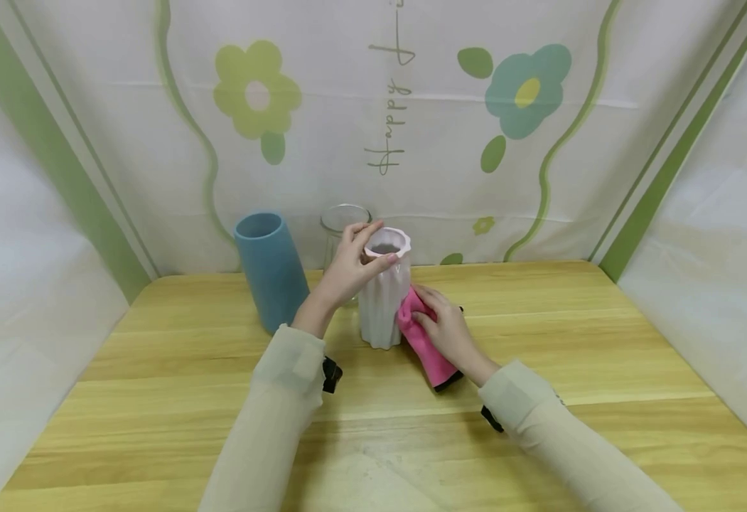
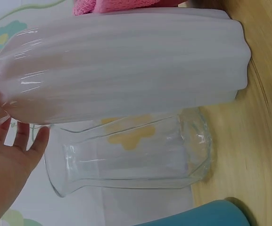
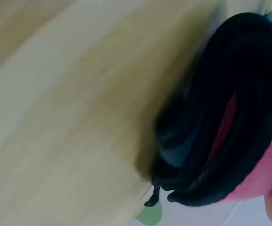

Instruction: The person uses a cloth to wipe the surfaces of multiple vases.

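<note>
A white fluted vase (image 1: 379,313) stands upright on the table. My left hand (image 1: 350,267) grips it near the rim, thumb on the near side and fingers at the far side. Against the vase's right side, my right hand (image 1: 443,323) holds a bunched pink cloth (image 1: 426,352) pinched between thumb and fingers. The cloth's loose end hangs toward the table, and its black edging (image 3: 260,70) shows folded in the right wrist view. In the left wrist view the glossy vase (image 2: 126,66) fills the upper part, with the left fingertips at its mouth end.
Behind the white vase is a clear glass vase (image 2: 126,165), partly hidden in the head view. A tall blue vase (image 1: 273,277) stands to the left, close to my left wrist. A flower-printed curtain (image 1: 373,128) borders the back of the wooden table (image 1: 187,391).
</note>
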Tool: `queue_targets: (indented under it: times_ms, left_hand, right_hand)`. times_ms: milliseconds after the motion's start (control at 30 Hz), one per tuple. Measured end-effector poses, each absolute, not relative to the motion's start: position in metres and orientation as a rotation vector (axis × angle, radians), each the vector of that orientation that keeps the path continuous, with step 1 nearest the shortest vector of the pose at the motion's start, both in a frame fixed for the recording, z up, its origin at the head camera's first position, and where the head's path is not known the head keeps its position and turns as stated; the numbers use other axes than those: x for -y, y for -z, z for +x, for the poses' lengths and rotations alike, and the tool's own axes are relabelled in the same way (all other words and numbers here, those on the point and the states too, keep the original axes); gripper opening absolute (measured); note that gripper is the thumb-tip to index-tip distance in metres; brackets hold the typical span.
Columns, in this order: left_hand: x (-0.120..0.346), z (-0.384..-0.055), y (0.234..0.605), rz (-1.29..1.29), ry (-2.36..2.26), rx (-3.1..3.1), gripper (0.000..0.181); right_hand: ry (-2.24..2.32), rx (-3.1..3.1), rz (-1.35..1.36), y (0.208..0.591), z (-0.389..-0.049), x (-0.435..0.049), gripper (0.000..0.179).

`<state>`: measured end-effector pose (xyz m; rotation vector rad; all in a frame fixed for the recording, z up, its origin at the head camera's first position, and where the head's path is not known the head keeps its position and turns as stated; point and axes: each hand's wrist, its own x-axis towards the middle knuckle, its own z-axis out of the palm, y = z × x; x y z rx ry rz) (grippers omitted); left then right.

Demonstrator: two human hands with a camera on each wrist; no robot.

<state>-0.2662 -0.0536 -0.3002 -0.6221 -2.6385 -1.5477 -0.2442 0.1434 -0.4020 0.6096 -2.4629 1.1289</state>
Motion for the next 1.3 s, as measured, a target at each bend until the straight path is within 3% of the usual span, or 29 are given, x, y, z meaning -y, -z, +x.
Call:
queue_targets:
  times_ms: [567, 767, 1000, 1300]
  left_hand:
    - [0.055, -0.268, 0.305, -0.633, 1.690, 2.600, 0.064]
    - [0.055, -0.268, 0.307, -0.653, 1.676, 2.598, 0.064]
    - [0.052, -0.269, 0.306, -0.589, 1.599, 2.637, 0.077]
    - [0.049, -0.271, 0.303, -0.482, 1.411, 2.641, 0.075]
  right_hand:
    - [-1.146, 2.173, 0.715, 0.368, -0.244, -0.139, 0.049]
    - [-1.130, 2.231, 0.743, 0.373, -0.246, -0.136, 0.055]
    - [-1.110, 2.281, 0.738, 0.378, -0.245, -0.138, 0.057]
    - [-1.020, 2.367, 0.765, 0.398, -0.243, -0.146, 0.059]
